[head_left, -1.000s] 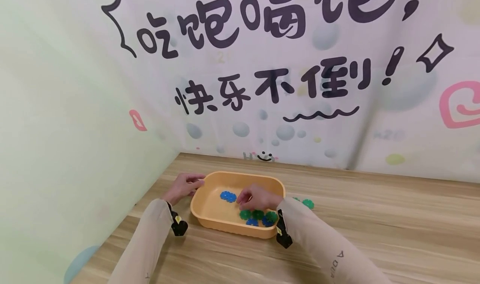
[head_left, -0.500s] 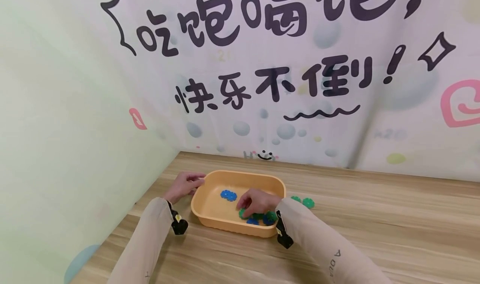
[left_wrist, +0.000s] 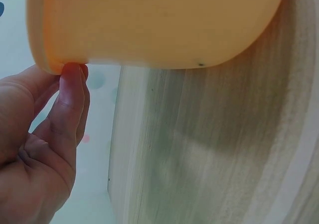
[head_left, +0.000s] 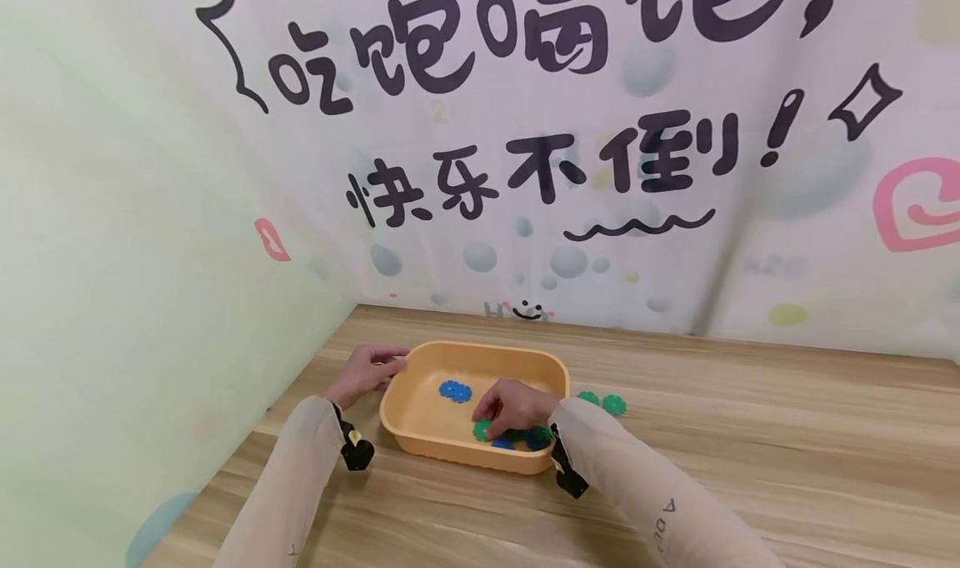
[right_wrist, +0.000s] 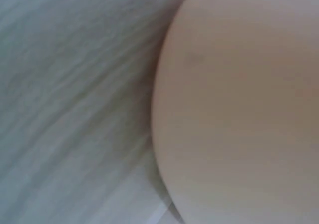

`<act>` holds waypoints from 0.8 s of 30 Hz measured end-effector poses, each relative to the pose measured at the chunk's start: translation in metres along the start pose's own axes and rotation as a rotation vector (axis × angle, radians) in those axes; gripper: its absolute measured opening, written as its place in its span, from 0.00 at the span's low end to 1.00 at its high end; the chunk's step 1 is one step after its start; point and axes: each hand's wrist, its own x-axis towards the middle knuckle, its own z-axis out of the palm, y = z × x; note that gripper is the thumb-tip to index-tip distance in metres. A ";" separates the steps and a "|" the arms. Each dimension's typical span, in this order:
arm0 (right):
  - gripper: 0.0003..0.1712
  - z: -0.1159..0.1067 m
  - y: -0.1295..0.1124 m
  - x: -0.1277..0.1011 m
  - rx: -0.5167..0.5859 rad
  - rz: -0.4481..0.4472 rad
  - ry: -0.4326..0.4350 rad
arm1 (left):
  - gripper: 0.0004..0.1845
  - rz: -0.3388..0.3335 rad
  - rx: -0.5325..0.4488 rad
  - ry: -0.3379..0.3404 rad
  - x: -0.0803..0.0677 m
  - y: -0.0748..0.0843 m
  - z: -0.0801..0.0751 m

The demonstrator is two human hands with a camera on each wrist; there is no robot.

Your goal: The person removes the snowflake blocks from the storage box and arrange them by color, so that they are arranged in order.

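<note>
An orange plastic basin stands on the wooden table. My left hand pinches its left rim; in the left wrist view the fingertips press up under the lip. Inside, my right hand reaches down with thumb and fingers at a green snowflake disc, pinching it. Beneath and beside that hand lie more discs, among them a dark blue one, partly hidden. Two joined or overlapping blue discs lie left of centre on the basin floor. The right wrist view shows only the basin's outer wall.
Two green discs lie on the table just right of the basin, near the right sleeve. A printed wall covering rises behind the table, and a pale wall borders its left side.
My right hand has lowered onto the green disc, which has shifted slightly left among the others. The left hand stays on the rim, and the basin has not moved.
</note>
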 end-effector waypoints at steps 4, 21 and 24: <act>0.08 -0.001 0.001 0.000 -0.027 -0.017 0.002 | 0.19 0.004 -0.007 -0.006 -0.001 0.001 0.000; 0.03 -0.009 -0.004 -0.005 0.000 -0.020 0.050 | 0.20 0.001 0.005 0.003 -0.001 0.003 -0.001; 0.02 -0.014 -0.007 -0.009 0.043 -0.055 0.050 | 0.20 0.004 -0.005 -0.008 -0.001 0.002 0.000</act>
